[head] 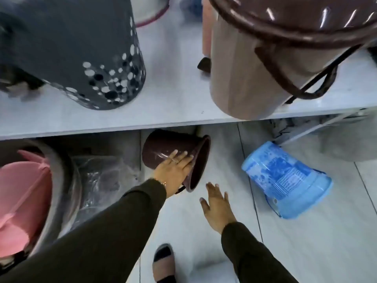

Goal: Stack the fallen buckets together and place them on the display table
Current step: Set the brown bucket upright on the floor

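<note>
A dark brown bucket [163, 146] lies on its side on the tiled floor, just under the front edge of the white display table [173, 103], with its mouth facing right. My left hand [173, 172] rests flat on its side near the rim, fingers spread over it. Below and to the right of the bucket's mouth, my right hand [217, 207] hovers open and holds nothing. A blue patterned bucket [285, 176] lies tipped over on the floor further right, apart from both hands.
On the table stand a dark grey perforated bin [81, 48] at left and a tan bucket with a brown lid [255, 68] at right. Under the table at left sit pink lidded bins [22, 201] and plastic-wrapped goods [102, 180]. My sandalled foot [164, 264] is on the floor.
</note>
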Action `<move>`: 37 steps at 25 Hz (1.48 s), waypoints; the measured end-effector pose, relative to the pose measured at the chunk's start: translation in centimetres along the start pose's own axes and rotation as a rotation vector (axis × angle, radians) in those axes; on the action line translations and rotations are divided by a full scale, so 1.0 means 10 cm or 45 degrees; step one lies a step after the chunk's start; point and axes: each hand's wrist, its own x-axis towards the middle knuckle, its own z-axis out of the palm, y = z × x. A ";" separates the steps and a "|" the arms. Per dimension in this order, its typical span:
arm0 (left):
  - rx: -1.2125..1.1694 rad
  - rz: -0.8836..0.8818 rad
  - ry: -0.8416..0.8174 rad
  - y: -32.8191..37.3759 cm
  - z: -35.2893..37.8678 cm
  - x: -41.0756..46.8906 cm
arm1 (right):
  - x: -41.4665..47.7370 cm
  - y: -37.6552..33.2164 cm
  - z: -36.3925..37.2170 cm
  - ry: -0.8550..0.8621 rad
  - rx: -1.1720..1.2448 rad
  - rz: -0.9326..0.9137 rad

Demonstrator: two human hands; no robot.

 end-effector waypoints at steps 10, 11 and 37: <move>0.520 0.628 0.082 -0.34 0.47 1.37 | 1.39 0.00 0.81 0.176 0.832 0.055; 0.494 0.632 0.114 -0.42 0.38 1.32 | 1.37 -0.05 0.76 0.219 0.820 0.017; -0.436 -0.334 0.055 1.51 0.54 0.07 | 0.02 1.91 -0.54 0.325 -0.971 -0.267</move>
